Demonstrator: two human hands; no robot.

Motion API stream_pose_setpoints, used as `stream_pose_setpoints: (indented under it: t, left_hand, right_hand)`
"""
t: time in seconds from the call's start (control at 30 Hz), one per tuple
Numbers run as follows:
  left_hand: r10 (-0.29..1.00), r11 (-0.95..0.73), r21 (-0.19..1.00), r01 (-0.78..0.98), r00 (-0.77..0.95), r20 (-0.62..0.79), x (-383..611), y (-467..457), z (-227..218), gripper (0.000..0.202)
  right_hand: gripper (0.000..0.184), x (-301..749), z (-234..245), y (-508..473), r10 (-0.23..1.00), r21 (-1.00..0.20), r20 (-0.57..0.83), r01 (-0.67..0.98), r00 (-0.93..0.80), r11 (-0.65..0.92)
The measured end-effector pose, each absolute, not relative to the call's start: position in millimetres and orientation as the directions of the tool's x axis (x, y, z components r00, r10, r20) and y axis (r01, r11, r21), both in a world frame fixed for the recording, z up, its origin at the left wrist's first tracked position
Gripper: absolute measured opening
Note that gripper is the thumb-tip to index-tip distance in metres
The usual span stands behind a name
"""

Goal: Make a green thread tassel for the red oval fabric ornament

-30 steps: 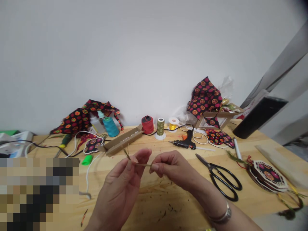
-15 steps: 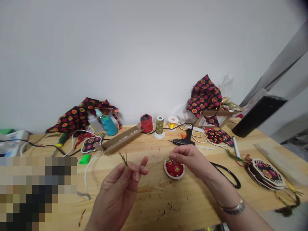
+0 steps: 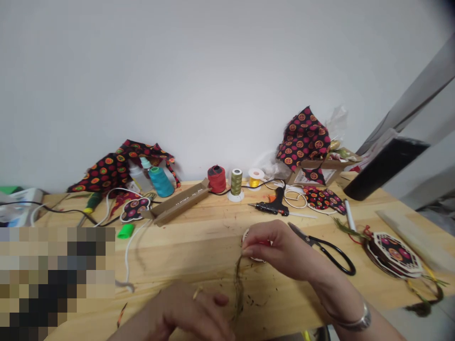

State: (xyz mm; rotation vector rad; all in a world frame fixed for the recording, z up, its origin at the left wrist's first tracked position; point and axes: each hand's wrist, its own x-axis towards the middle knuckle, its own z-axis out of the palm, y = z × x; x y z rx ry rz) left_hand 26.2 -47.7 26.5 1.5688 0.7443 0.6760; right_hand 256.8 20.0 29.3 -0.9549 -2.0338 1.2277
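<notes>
My right hand (image 3: 272,244) pinches the top of a bundle of olive-green threads (image 3: 239,284) between thumb and fingertips. The threads hang down loosely over the table. Behind that hand lies a round wooden-framed ornament with red fabric (image 3: 259,258), mostly covered by it. My left hand (image 3: 194,310), with a ring on one finger, is low in the view beside the hanging threads. Its fingers stretch down and right, with the thumb apart; the fingertips are blurred near the bottom edge, and contact with the threads is unclear.
Black-handled scissors (image 3: 329,251) lie right of my right hand, with a glue gun (image 3: 272,204) behind. Spools of red (image 3: 216,180), olive (image 3: 236,183) and teal thread (image 3: 161,182) stand along the wall. Stacked octagonal ornaments (image 3: 394,255) sit at right, a long cardboard box (image 3: 181,203) at centre left.
My left hand has let go of the thread ends and dropped lower. My right hand has moved slightly down and left, and the threads now hang from it. The scissors show more fully.
</notes>
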Motion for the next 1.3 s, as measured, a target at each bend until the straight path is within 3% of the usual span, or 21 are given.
stream_pose_setpoints:
  t: [0.03, 0.1, 0.17, 0.23, 0.4, 0.5, 0.73, 0.97, 1.3]
  left_hand:
    - [0.863, -0.104, 0.992, 0.070, 0.502, 0.055, 27, -45, 23, 0.029]
    - [0.993, -0.079, 0.991, 0.103, 0.097, 0.070, 34, -40, 15, 0.029]
    - [0.989, -0.087, 0.993, 0.076, -0.113, 0.096, 45, -35, 11, 0.021]
    - [0.995, -0.083, 0.994, 0.068, -0.048, 0.087, 58, -33, 11, 0.019]
    - [0.977, 0.145, 0.989, -0.026, 0.160, -0.139, 78, -36, 19, 0.028]
    - [0.950, 0.227, 0.974, 0.011, 0.216, -0.224, 80, -37, 20, 0.027]
    - [0.911, 0.359, 0.933, -0.034, 0.232, -0.342, 77, -39, 11, 0.025]
    - [0.888, 0.452, 0.883, -0.126, 0.152, -0.433, 76, -39, 2, 0.028]
    - [0.892, 0.451, 0.866, -0.215, 0.069, -0.447, 75, -41, 0, 0.026]
  right_hand:
    - [0.017, 254, 31, 17, 0.784, -0.878, 0.133, 0.294, -0.607, 0.377]
    - [0.016, 249, 34, 13, 0.735, -0.815, 0.179, 0.320, -0.654, 0.483]
    - [0.016, 245, 36, 9, 0.695, -0.745, 0.215, 0.344, -0.686, 0.571]
    - [0.016, 242, 39, 6, 0.675, -0.684, 0.243, 0.370, -0.697, 0.628]
    - [0.025, 240, 48, 5, 0.634, -0.602, 0.224, 0.406, -0.741, 0.687]
    - [0.025, 241, 49, 5, 0.631, -0.563, 0.192, 0.442, -0.752, 0.698]
    - [0.021, 241, 41, 5, 0.662, -0.458, 0.167, 0.537, -0.731, 0.708]
    - [0.018, 248, 38, 14, 0.690, -0.478, 0.238, 0.536, -0.684, 0.696]
    - [0.014, 250, 25, 21, 0.747, -0.543, 0.315, 0.534, -0.586, 0.648]
